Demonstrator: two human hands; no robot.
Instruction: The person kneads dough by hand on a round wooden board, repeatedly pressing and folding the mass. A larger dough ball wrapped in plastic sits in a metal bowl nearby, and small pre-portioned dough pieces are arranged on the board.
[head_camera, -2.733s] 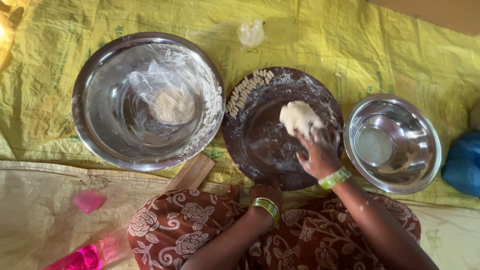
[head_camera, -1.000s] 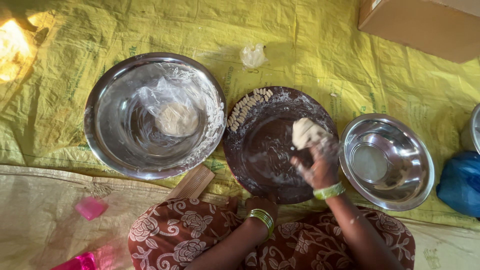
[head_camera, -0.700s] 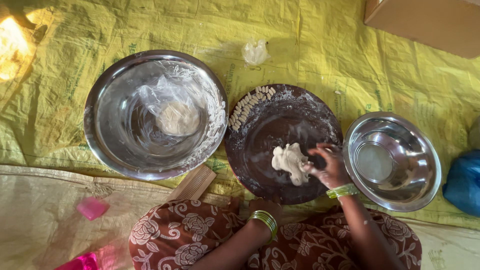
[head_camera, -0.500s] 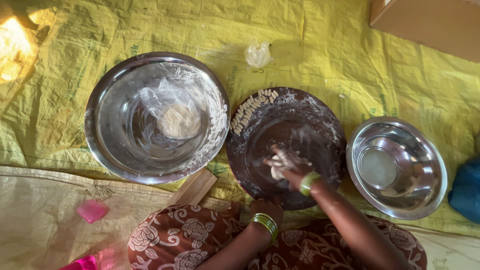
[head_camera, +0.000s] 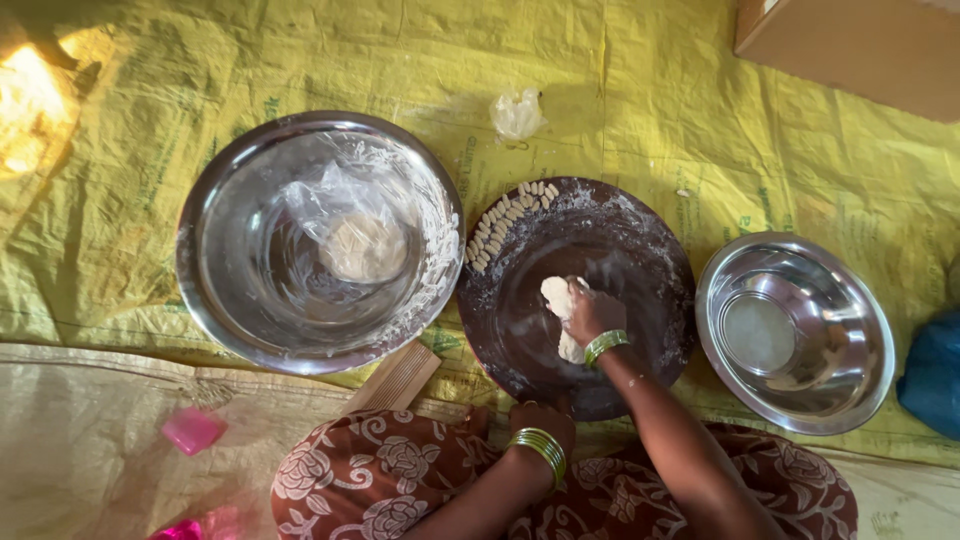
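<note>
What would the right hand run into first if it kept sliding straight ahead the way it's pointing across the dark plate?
The right hand presses on the dough and points up-left. Past the dough, it would probably meet the row of small pale dough pieces along the dark round plate's rim.

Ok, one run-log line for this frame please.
right hand: pressing dough on dark round plate | left hand: at plate's near rim | large steel bowl: wrapped dough inside | small steel bowl: right of plate
</note>
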